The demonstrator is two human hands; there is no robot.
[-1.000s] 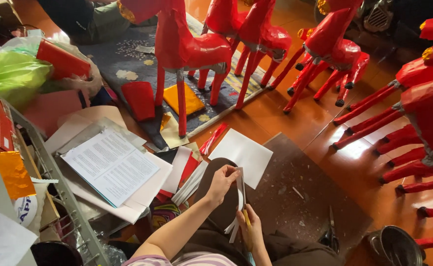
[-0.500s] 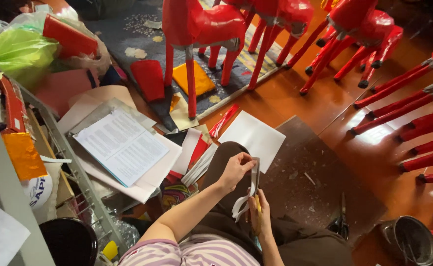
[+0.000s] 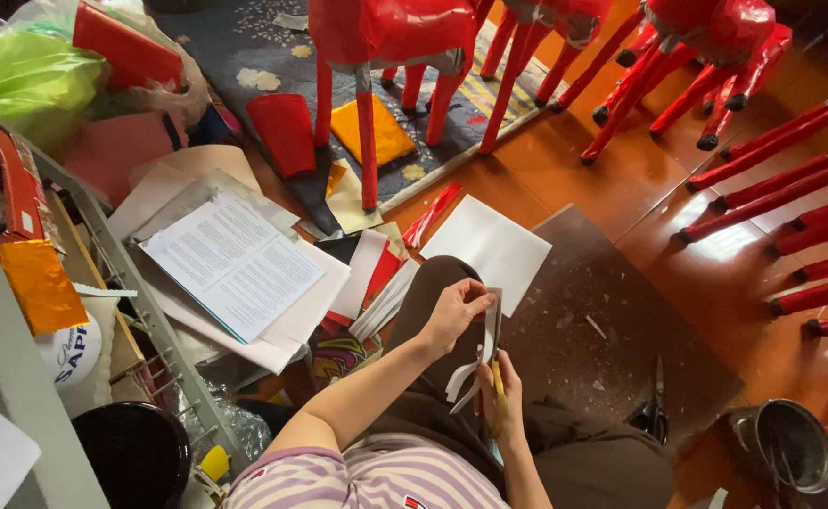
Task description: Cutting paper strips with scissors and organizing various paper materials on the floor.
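Note:
I sit on the floor. My left hand (image 3: 451, 311) pinches the top edge of a narrow white paper strip (image 3: 489, 332) held upright over my lap. My right hand (image 3: 505, 403) is closed on yellow-handled scissors (image 3: 496, 377) just below, their blades at the strip's lower part. Cut white slivers (image 3: 461, 382) curl down between the two hands. A dark mat (image 3: 612, 320) lies under them on the orange wooden floor.
Several red paper-covered horse figures (image 3: 385, 38) stand ahead and to the right. A white sheet (image 3: 489, 247), printed pages (image 3: 235, 264) and red and yellow paper lie to the left. Black scissors (image 3: 654, 410) and a metal pot (image 3: 786, 443) lie right; a wire rack (image 3: 131, 302) stands left.
The view has drifted down and left a little. My hands stay together on the strip, and more cut slivers hang below it than a second ago.

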